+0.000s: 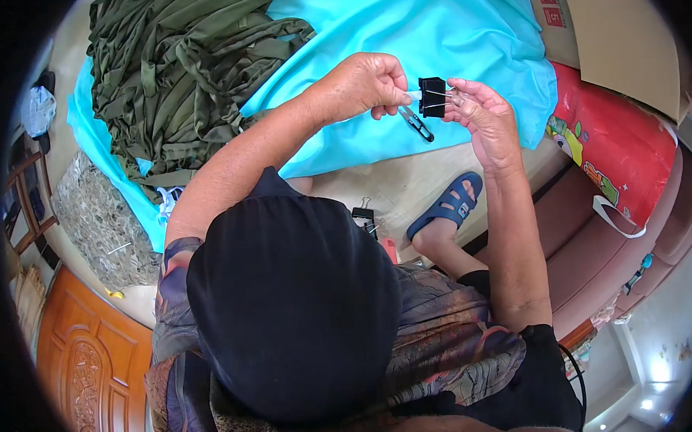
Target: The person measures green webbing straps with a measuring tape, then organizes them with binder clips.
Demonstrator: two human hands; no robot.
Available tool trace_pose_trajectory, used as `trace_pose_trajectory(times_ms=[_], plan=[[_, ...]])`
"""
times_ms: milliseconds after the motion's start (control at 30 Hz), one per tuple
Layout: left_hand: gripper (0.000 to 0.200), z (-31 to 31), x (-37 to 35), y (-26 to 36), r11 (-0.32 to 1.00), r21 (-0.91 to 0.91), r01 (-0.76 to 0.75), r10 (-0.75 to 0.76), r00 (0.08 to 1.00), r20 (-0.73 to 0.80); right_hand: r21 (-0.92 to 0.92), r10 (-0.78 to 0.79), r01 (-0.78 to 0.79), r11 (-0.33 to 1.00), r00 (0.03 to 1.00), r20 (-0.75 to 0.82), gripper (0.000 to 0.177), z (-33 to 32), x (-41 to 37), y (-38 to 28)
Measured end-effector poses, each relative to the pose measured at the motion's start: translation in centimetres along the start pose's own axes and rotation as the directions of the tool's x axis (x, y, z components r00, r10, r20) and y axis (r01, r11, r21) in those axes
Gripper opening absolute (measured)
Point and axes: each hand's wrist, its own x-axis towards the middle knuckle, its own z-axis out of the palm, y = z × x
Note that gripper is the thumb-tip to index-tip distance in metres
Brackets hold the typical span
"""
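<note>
My left hand (368,86) is closed, its thumb and fingertips pinching a small white strip (414,96) that reaches to the jaw edge of a black binder clip (432,98). My right hand (485,118) grips that clip by its silver wire handles from the other side. Below the left fingertips hangs a slim black tool (418,125) with a silver end, its upper end right at those fingers. Behind both hands spreads a turquoise cloth (466,37), with a heap of dark green fabric (183,66) on its left part.
Another black binder clip (366,214) lies on the floor near a foot in a blue sandal (453,208). A red bag (615,142) and a cardboard box (626,43) stand at the right by a brown sofa (588,255). A grey patterned bundle (102,207) sits at the left.
</note>
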Motion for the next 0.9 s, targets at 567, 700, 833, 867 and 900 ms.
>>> trace_pose_trajectory(times_ms=[567,700,833,867,900], plan=[[0.039,0.4,-0.1,0.1,0.989,0.147,-0.027,0.035,0.998,-0.052,-0.051,0.013,-0.015,0.999,0.999,-0.029,0.041,-0.3,0.3,0.7],[0.039,0.4,-0.1,0.3,0.984,0.176,-0.013,0.023,0.998,-0.058,-0.083,0.007,-0.01,0.997,0.999,-0.043,0.04,-0.3,0.4,1.0],[0.038,0.6,-0.1,0.3,0.982,0.191,-0.004,0.015,0.998,-0.055,-0.082,0.001,-0.005,0.997,0.998,-0.056,0.039,-0.2,0.4,1.0],[0.038,0.7,-0.2,0.3,0.98,0.199,-0.003,0.014,0.999,-0.051,-0.081,0.002,-0.007,0.997,0.998,-0.058,0.038,-0.3,0.5,1.1],[0.039,0.7,-0.2,0.4,0.978,0.207,-0.002,0.012,0.999,-0.047,-0.079,0.004,-0.009,0.997,0.998,-0.06,0.038,-0.4,0.5,1.2]])
